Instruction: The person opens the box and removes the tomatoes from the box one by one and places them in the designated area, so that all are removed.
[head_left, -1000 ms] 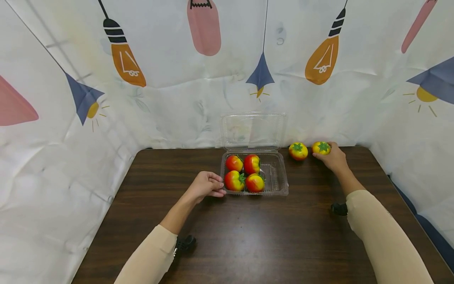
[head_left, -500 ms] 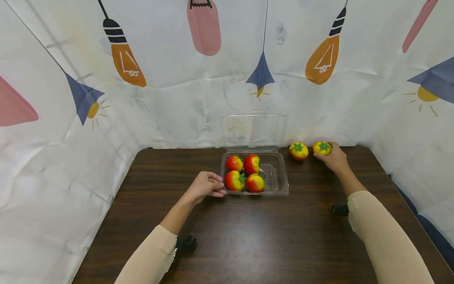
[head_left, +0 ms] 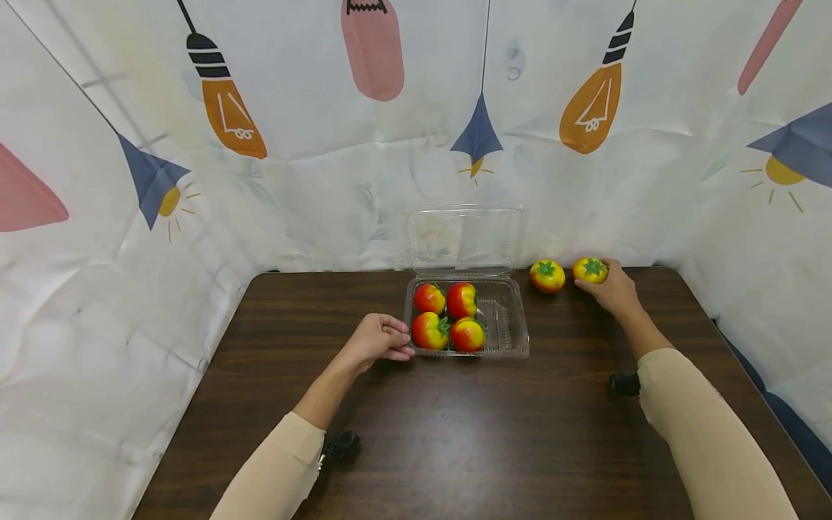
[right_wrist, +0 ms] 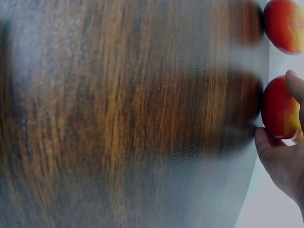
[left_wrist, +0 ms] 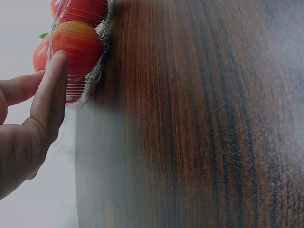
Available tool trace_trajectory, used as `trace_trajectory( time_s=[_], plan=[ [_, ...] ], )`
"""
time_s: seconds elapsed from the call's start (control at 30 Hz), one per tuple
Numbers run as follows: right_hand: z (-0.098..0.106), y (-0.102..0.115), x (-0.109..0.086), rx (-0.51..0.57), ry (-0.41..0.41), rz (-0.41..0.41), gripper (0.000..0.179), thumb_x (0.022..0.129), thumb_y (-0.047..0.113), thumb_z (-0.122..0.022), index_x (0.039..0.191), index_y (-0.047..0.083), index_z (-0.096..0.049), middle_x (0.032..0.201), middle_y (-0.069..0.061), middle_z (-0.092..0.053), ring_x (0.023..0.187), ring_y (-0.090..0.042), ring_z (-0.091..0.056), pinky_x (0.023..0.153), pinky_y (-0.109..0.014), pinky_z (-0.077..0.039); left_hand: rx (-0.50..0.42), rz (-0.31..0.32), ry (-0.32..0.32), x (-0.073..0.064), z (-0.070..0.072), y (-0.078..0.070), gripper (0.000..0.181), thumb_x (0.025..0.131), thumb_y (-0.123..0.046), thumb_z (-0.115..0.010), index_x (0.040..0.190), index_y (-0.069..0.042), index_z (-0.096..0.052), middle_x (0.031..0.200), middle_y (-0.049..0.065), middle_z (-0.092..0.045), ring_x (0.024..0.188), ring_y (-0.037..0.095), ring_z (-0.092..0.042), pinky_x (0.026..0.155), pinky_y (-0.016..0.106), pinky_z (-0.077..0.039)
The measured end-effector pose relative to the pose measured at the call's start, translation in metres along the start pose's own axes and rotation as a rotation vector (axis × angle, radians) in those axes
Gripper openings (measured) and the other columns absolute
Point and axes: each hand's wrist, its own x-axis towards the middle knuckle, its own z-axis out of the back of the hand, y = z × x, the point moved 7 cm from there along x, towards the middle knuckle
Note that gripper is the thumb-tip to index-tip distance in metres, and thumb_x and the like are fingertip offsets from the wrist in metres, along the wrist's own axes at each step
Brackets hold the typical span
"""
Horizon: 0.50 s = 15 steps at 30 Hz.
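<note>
A clear plastic box lies on the table with its lid standing up behind it. In its left and middle part sit several red-and-yellow tomatoes with green tops. My left hand pinches the box at its front left corner; in the left wrist view, thumb and forefinger meet at the thin wall. Off to the right, my right hand grips one tomato, thumb on its near side and fingers behind it. Another tomato rests between that one and the box.
The dark wood table ends at the back against a white printed cloth, which also hangs at both sides. The raised lid stands close to this cloth. Black straps show at both wrists.
</note>
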Motion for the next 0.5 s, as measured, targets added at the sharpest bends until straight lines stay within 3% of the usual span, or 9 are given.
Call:
trace_trajectory(
  time_s=[0.5],
  plan=[
    [-0.0002,-0.0008,-0.0002,0.008,0.012,0.005,0.099,0.099,0.051,-0.064,0.158,-0.010,-0.013,0.151,-0.043,-0.031,0.136,-0.058,-0.037,0.111,-0.071,-0.038,-0.006,0.004,-0.007,0.0010,0.0007,0.0008,0.022,0.097,0.006,-0.064,0.115,0.014,-0.055,0.090,0.020,-0.072,0.074,0.024,-0.077,0.074,0.041,-0.066]
  ],
)
